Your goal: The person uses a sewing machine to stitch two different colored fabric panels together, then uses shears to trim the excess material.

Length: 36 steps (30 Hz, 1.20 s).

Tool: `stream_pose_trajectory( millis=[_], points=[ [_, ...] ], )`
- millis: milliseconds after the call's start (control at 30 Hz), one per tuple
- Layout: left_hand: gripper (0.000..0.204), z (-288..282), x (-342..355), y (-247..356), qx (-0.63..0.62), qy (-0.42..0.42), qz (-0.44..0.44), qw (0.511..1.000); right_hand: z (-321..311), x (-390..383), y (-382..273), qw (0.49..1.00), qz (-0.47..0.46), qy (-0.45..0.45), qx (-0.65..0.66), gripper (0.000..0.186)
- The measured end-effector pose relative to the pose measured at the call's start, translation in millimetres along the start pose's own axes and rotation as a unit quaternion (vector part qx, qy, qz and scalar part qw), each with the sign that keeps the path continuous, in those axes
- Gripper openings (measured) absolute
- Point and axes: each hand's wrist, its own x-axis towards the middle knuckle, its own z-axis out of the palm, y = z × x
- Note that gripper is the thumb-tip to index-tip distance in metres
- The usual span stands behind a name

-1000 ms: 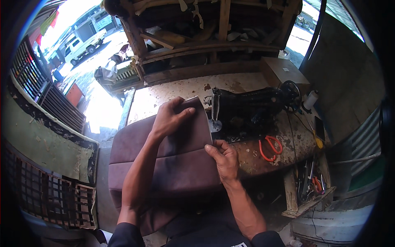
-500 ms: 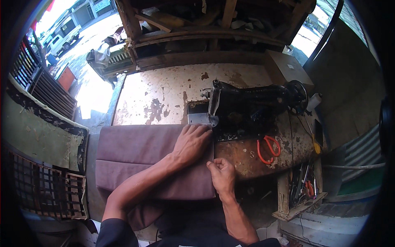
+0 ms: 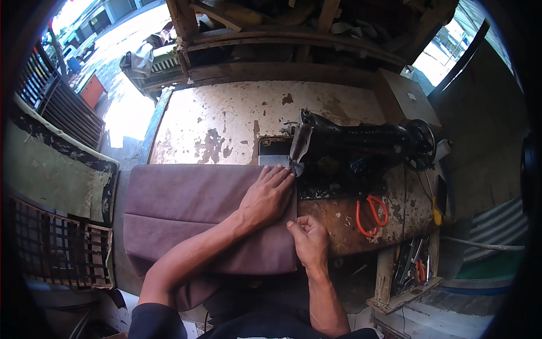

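Observation:
A maroon-brown piece of cloth [image 3: 169, 198] lies folded over the front of the worn table and hangs toward my lap. My left hand [image 3: 265, 195] rests flat on it with fingers stretched, the tips beside the presser foot of a black sewing machine [image 3: 355, 141]. The cloth's far right corner reaches the presser foot; whether it is under the needle is hidden by my fingers. Lower down, at the cloth's right edge, my right hand [image 3: 310, 237] pinches that edge between thumb and curled fingers.
Orange-handled scissors [image 3: 372, 217] lie right of the cloth. A yellow-handled tool [image 3: 436, 209] sits at the table's right edge, above an open wooden holder of tools [image 3: 415, 271]. A box [image 3: 403, 99] stands behind the machine, with a wooden rack [image 3: 282, 70] along the back.
The cloth's far edge has shifted slightly away from me, up to the presser foot. My left fingers have straightened forward. My right hand keeps its pinch; the whole view has shifted a little.

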Motion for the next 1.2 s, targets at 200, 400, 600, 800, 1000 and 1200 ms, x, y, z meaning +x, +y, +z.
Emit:
stream_pose_trajectory(
  millis=[200, 400, 600, 800, 1000, 1200],
  points=[
    [0.048, 4, 0, 2, 0.027, 0.009, 0.0, 1.0, -27, 29, -25, 0.972, 0.075, -0.102, -0.196, 0.026],
    [0.051, 1, -1, 2, 0.03, 0.0, -0.008, 1.0, -10, 134, -39, 0.904, -0.331, -0.005, -0.271, 0.028],
    [0.051, 5, 0, 4, 0.025, -0.001, -0.012, 1.0, 5, 152, -35, 0.905, -0.344, -0.049, -0.245, 0.027],
    [0.051, 9, -3, -1, 0.013, 0.017, -0.02, 1.0, 3, 138, -20, 0.848, -0.45, 0.034, -0.279, 0.019],
    [0.045, 2, 1, 3, -0.001, 0.001, -0.017, 1.0, -4, 120, -34, 0.931, -0.282, -0.017, -0.232, 0.019],
    [0.045, 2, 0, 3, -0.003, 0.009, -0.012, 1.0, -2, 160, -37, 0.821, -0.428, -0.038, -0.376, 0.027]
  ],
)
